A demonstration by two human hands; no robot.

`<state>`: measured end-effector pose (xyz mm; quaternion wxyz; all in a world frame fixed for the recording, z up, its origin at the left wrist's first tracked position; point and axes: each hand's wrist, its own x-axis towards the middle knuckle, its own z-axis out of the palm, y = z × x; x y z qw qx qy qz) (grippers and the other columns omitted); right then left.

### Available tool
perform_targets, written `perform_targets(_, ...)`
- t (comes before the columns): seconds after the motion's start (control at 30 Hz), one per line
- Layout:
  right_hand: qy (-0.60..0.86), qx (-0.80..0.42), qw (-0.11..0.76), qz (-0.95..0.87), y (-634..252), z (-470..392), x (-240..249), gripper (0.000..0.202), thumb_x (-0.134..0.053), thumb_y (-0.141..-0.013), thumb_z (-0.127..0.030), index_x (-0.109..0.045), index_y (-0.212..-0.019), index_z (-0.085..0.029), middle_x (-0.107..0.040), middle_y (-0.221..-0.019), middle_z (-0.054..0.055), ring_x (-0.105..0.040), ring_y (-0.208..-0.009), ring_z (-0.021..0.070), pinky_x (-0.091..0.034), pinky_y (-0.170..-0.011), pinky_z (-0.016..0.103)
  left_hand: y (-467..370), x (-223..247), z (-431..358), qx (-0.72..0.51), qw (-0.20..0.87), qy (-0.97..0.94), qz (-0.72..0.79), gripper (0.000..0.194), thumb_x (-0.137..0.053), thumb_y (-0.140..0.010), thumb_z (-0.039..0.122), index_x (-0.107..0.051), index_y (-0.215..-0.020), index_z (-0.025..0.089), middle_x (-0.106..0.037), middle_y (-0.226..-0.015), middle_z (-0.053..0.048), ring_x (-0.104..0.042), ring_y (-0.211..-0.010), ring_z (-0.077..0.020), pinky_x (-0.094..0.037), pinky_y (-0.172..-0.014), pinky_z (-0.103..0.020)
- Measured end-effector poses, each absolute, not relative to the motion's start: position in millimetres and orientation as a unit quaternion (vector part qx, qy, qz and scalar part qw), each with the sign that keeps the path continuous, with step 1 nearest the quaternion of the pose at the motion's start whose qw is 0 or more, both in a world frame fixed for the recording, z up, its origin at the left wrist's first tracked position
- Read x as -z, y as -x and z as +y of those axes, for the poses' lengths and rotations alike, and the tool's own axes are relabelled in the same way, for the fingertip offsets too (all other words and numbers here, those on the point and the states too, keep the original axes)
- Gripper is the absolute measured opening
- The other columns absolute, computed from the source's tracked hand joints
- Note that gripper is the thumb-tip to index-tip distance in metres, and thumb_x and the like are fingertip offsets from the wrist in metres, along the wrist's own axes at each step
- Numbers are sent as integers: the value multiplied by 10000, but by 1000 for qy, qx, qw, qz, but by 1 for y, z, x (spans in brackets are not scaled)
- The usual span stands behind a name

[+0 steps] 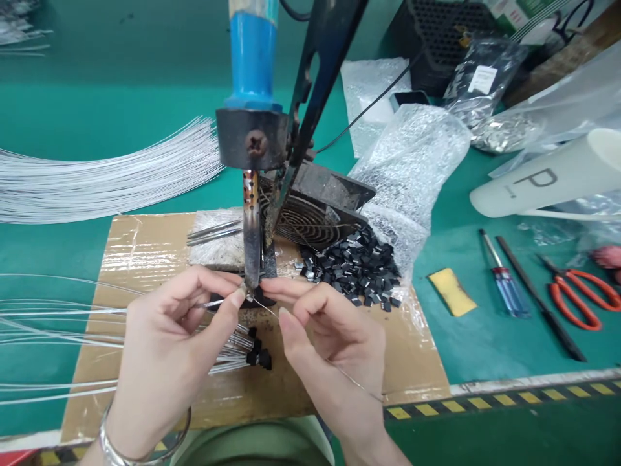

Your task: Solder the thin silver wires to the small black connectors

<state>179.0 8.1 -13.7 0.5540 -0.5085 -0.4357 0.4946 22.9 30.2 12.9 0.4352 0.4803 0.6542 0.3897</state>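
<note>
Clock centre: tip of the soldering iron [252, 61], 12 o'clock away from the wearer.
Iron: smooth blue handle, black collar with a rusty screw, perforated heat-stained barrel, dull grey tapering tip; hangs point down beside a slotted black metal bracket [330, 58].
Left hand [169, 349]: at 8 o'clock; thumb and forefinger pinch a slim, smooth white cable [213, 303], its end right at the tip. Detail at the joint too small to tell.
Right hand [334, 343]: at 4 o'clock; thumb and bent forefinger pinch a fine silvery wire [266, 307], which runs to the tip and trails back under the palm; other fingers extend close to the tip.
Bracelet [107, 440]: shiny metal, left wrist.
Black-ended cables [259, 353]: at 6 o'clock, sheaf of white strands, blocky dark ends.
Small black parts [356, 268]: at 3 o'clock, loose heap, flat and angular, glints of metal.
Fan [310, 220]: at 2 o'clock, tilted, grimy, ringed wire guard.
Bubble wrap [412, 155]: at 2 o'clock, crinkled, translucent.
White wire bundle [111, 184]: at 10 o'clock, thick, gently curved, ends fanned.
Metal rods [213, 233]: at 11 o'clock, slender, grey.
Cardboard [412, 369]: brown, glossy with clear film, flat on the green worktop [58, 110].
Far 3 o'clock: yellow sponge [452, 292], clear-handled screwdriver [507, 285], orange-handled pliers [577, 298].
</note>
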Motion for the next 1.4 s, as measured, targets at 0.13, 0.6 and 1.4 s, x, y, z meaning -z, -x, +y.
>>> perform_targets(0.13,505,-492,568,-426,-177,6,18,251,-711,-862,-46,-626,-753,-256,-873,-1137,49,-836,-1071,244,-647,-987,379,-22,-13,30,-391,431,-479,657,63,-810,-810,240,-788,-757,265,-763,-746,18,-659,-632,-116,-517,-576,-176)
perform_targets(0.6,501,-508,558,-424,-179,5,16,234,-716,-885,-64,-633,-766,-248,-867,-1153,49,-826,-1104,237,-638,-1001,366,-22,-12,30,-391,427,-480,659,71,-812,-798,242,-775,-739,254,-740,-718,19,-631,-596,-111,-494,-547,-178)
perform_targets(1.4,505,-469,557,-464,-177,3,16,251,-703,-893,-39,-631,-780,-251,-860,-1159,45,-819,-1124,225,-623,-997,341,-22,-10,28,-405,429,-478,651,72,-822,-793,211,-788,-764,267,-781,-791,43,-721,-707,-86,-538,-649,-100)
